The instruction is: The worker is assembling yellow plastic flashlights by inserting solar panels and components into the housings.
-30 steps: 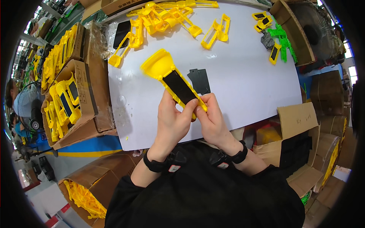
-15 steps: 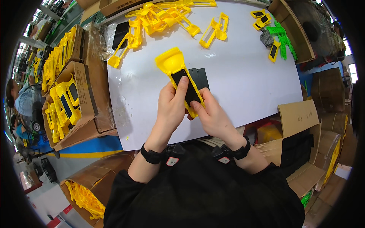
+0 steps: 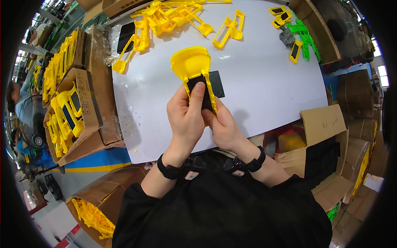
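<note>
Between both hands I hold a yellow plastic frame (image 3: 191, 62) with a flared, scoop-like end pointing away from me. A black panel (image 3: 193, 82) lies inside its long rails. My left hand (image 3: 185, 111) grips the frame's left side, its thumb pressed flat on the panel. My right hand (image 3: 223, 126) is closed around the near right end, with the thumb on the panel's lower part. The near end of the frame is mostly hidden by my fingers. Just beyond, at its right, a dark flat plate (image 3: 216, 84) lies on the white table (image 3: 264, 91).
Several yellow frames (image 3: 165, 20) are heaped at the table's far side, near a black phone-like slab (image 3: 126, 37). Green parts (image 3: 305, 39) and small yellow pieces (image 3: 295, 51) lie far right. Cardboard boxes of yellow parts (image 3: 68, 113) stand left; an open carton (image 3: 324, 128) stands right.
The yellow frame has turned more upright, its flared end swinging to the right. Both hands have shifted slightly with it and still grip it. The whole view has moved a little.
</note>
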`<action>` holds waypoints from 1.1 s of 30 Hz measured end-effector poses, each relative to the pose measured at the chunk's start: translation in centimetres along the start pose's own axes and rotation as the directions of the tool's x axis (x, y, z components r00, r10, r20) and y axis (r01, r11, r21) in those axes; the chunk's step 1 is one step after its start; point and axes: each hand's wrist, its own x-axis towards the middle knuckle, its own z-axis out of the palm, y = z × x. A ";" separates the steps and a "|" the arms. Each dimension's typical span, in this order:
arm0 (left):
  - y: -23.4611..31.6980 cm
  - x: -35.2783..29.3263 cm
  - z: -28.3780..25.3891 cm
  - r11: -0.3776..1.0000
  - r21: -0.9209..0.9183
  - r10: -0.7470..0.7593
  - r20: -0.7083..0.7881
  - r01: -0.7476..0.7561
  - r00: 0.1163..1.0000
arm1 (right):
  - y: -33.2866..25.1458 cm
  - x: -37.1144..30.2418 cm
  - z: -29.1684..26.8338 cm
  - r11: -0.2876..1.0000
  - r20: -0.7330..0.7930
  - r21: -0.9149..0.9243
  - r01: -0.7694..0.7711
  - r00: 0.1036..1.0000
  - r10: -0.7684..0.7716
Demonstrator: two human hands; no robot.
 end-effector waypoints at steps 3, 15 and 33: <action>-0.7 0.2 -0.4 0.988 0.119 0.105 -0.023 -0.102 0.994 | 0.5 0.3 0.0 1.000 0.000 0.018 -0.010 1.000 0.010; -0.6 0.6 0.0 0.995 -0.095 -0.033 -0.074 0.026 0.997 | 0.7 0.2 0.3 1.000 0.005 -0.004 -0.028 1.000 0.028; -2.1 1.2 -1.0 0.905 0.333 0.284 -0.016 -0.262 0.959 | 0.6 1.1 -0.3 0.995 0.020 -0.020 -0.103 0.994 0.103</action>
